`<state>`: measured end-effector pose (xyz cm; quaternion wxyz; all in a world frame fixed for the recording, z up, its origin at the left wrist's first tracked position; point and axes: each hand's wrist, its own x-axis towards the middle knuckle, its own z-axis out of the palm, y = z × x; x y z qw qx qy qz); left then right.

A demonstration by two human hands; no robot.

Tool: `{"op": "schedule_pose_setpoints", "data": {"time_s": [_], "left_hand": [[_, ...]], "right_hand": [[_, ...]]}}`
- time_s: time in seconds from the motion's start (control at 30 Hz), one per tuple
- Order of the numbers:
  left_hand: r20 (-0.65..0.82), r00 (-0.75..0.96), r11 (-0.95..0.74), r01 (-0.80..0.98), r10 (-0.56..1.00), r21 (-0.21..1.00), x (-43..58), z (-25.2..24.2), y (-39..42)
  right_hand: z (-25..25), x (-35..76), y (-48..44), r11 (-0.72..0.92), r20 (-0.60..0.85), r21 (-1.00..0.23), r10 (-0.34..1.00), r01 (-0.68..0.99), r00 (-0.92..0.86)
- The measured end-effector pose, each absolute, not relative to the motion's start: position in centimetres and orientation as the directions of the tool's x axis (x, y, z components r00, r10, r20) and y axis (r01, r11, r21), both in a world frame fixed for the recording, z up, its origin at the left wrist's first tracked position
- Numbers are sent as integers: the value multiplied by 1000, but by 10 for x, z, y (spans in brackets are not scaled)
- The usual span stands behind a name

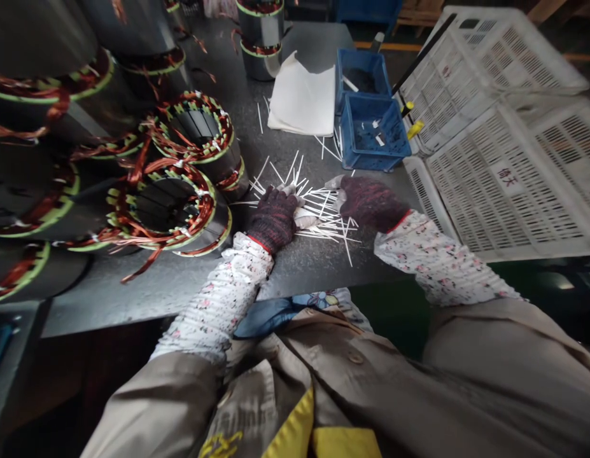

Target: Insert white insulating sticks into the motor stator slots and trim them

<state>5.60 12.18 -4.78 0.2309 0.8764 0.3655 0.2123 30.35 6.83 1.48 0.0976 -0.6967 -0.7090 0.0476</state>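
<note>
Left hand (274, 219): dark knit glove, fingers curled down onto the sticks; whether they are gripped cannot be told.
Right hand (373, 203): same glove, fingers reaching across the pile; no grip can be confirmed.
White sticks (326, 216): heaped between both hands on the grey workbench (156, 299), with strays lying towards the blue plastic bins (375, 130).
Wound stator (168, 213): stands just left of the left hand, copper leads (142, 267) loose.
Snag risk: the knit glove could be caught on the leads if reached leftward.
Loss risk: sticks could be swept off the bench edge or bent under hand pressure.
</note>
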Motion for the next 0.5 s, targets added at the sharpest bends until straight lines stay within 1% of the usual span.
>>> {"op": "schedule_pose_setpoints", "data": {"time_s": [0.03,0.13,0.27,0.33,0.37,0.4,0.47,0.5], "left_hand": [[207,643,-629,543,737,556,56,-49,122],[210,643,-636,551,736,540,57,-50,122],[218,653,-661,572,725,486,56,-45,119],[221,654,-669,587,724,455,56,-41,116],[222,653,-672,594,724,442,57,-39,115],[227,652,-675,600,724,430,57,-37,114],[249,640,-678,613,727,406,59,-32,112],[265,627,-676,622,732,396,60,-30,112]], "right_hand": [[24,306,71,33,23,-238,999,971,-28],[49,314,77,67,-87,-250,992,966,-91],[72,323,84,71,-206,-193,972,979,-111],[79,327,89,90,-245,-199,960,976,-138],[82,328,93,97,-264,-223,952,970,-156],[84,328,99,87,-268,-276,950,957,-164],[85,324,113,36,-235,-434,960,900,-151],[84,320,122,13,-188,-510,974,860,-127]]}}
